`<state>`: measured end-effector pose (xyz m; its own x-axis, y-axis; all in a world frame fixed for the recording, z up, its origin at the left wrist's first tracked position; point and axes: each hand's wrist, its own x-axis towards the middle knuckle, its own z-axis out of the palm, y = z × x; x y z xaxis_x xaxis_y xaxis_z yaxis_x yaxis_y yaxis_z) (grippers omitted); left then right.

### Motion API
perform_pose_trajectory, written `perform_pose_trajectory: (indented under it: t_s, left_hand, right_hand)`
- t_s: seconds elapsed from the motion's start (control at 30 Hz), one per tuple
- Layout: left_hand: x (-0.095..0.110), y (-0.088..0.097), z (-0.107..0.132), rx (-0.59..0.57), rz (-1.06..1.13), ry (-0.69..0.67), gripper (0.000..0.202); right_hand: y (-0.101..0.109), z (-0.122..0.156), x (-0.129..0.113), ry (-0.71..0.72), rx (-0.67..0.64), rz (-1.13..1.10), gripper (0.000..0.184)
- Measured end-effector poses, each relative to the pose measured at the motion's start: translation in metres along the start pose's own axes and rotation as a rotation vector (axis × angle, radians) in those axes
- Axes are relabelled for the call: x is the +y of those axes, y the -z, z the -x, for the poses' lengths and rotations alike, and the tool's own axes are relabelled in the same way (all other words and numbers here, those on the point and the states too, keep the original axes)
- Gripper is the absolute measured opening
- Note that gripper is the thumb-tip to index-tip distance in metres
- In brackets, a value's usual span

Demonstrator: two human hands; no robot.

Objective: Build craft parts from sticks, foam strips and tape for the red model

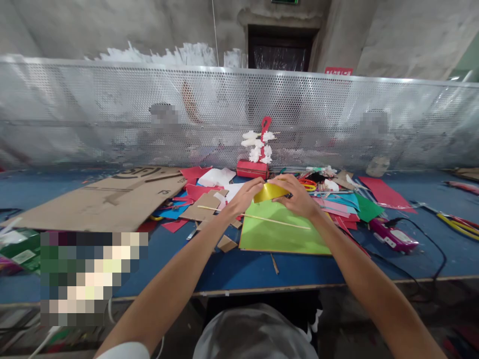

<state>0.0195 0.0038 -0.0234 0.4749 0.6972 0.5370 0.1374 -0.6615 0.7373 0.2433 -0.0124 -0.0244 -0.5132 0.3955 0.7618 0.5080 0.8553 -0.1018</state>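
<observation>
Left hand [245, 196] and right hand [298, 196] each pinch 1 end of a curved yellow strip [270, 193], held near the far edge of a lime-green sheet [284, 238]. 1 thin stick [270, 220] lies across that sheet. Beyond stands 1 red model [252, 169] bearing white tufts [256, 153].

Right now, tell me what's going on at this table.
The person's left hand and right hand hold a curved shiny yellow strip between them, over a lime-green sheet. A thin pale stick lies partly across that sheet. Beyond the hands, white flower-like pieces sit along an upright red strip. A purple corded device lies off to the right.
</observation>
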Motion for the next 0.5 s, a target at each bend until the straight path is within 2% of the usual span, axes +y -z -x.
perform_pose_trajectory:
  t_s: [0.37,0.5]
  left_hand:
    - [0.0035,-0.0009,-0.0005,0.016,-0.021,-0.028,0.011]
    - [-0.0020,-0.0027,0.0000,0.039,0.004,-0.048,0.016]
  right_hand:
    - [-0.0015,-0.0020,-0.0016,0.061,0.025,0.032,0.055]
    - [-0.0012,-0.0017,-0.0017,0.055,0.023,0.013,0.053]
